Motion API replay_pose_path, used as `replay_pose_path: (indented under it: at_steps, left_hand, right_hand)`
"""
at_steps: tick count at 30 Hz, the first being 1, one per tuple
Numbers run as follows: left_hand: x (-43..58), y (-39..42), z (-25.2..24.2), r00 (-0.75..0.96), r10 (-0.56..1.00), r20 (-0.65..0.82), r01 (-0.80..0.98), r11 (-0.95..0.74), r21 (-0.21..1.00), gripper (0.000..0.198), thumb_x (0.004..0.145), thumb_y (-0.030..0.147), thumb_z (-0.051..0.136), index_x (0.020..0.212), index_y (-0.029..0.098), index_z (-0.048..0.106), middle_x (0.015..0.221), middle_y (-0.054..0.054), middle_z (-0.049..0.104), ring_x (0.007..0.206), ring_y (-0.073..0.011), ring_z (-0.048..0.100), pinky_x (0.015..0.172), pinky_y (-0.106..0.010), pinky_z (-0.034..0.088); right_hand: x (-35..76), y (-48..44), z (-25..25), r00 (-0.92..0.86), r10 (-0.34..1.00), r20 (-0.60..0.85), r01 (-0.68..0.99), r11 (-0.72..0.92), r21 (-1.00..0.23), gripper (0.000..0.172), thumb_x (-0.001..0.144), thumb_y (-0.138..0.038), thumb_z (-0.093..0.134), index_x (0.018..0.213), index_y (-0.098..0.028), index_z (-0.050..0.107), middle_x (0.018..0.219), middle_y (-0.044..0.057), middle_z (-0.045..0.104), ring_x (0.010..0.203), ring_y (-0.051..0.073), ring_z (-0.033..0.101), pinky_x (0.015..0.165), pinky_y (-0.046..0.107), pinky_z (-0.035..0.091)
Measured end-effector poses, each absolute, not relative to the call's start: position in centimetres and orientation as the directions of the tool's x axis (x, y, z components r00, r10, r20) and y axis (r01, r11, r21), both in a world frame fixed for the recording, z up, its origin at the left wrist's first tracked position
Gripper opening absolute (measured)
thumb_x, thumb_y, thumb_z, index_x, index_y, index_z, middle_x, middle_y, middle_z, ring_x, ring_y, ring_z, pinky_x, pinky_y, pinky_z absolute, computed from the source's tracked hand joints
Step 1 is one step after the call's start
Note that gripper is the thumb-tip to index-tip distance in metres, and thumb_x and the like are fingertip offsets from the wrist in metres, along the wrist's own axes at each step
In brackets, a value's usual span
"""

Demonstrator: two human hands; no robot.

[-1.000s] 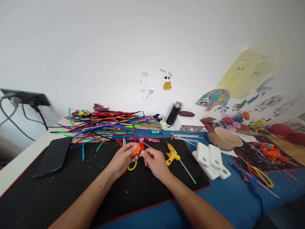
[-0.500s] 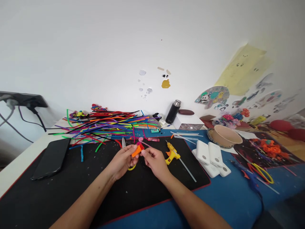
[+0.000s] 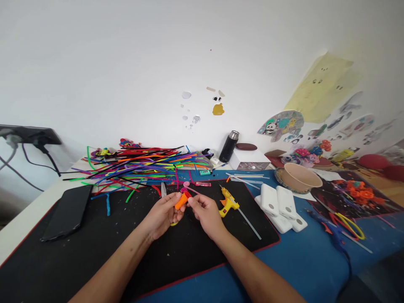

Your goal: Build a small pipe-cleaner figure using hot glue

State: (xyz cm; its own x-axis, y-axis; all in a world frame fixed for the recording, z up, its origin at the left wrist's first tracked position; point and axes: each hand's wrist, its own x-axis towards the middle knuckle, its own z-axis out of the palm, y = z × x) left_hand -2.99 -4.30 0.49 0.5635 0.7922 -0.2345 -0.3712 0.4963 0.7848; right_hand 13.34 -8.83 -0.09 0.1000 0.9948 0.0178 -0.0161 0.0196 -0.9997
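Between my hands is a small orange and red piece (image 3: 181, 201), which looks made of pipe cleaner. My left hand (image 3: 164, 213) pinches its orange part between thumb and fingers. The fingertips of my right hand (image 3: 206, 212) are closed on its red end. Just behind my fingers lie a pink coil (image 3: 186, 184) and a magenta bit on the black mat. Scissors (image 3: 163, 189) lie partly hidden behind my left hand, with a yellow handle showing below. To the right of my right hand rests a yellow glue gun (image 3: 229, 203) with a clear glue stick in it.
A heap of coloured pipe cleaners (image 3: 142, 164) spreads along the back left, near a black phone (image 3: 67, 212). A black flask (image 3: 229, 146) stands behind. White devices (image 3: 277, 206), a beige bowl (image 3: 302, 177) and a blue glue gun (image 3: 334, 236) are at the right.
My hands stay in nearly the same place, still on the orange and red piece, which has tilted slightly more upright. The camera view has shifted a little.
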Motion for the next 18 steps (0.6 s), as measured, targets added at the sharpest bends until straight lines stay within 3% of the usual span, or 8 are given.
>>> replay_pose_path:
  at_steps: [9,18]
  left_hand:
    - [-3.01,-4.11,0.06,0.515,0.818,-0.257,-0.39,0.49,0.78,0.041,0.077,0.049,0.088,0.085,0.016,0.064,0.07,0.0,0.064,0.052,-0.0077,0.055,0.048,-0.017,0.039]
    - [-3.0,-4.2,0.33,0.563,0.794,-0.231,-0.366,0.49,0.791,0.041,0.081,0.051,0.084,0.083,0.015,0.064,0.07,0.0,0.063,0.049,-0.0069,0.052,0.046,-0.018,0.035]
  right_hand:
    - [13.3,-9.06,-0.09,0.138,0.99,0.037,-0.011,0.039,-0.999,0.052,0.083,-0.07,0.071,0.077,-0.019,0.069,0.053,-0.008,0.036,0.048,0.01,0.029,0.046,0.024,0.02]
    - [13.11,-9.11,-0.14,0.134,0.991,0.014,-0.066,0.023,-0.998,0.052,0.082,-0.069,0.073,0.076,-0.018,0.068,0.051,-0.008,0.037,0.046,0.009,0.028,0.046,0.024,0.02]
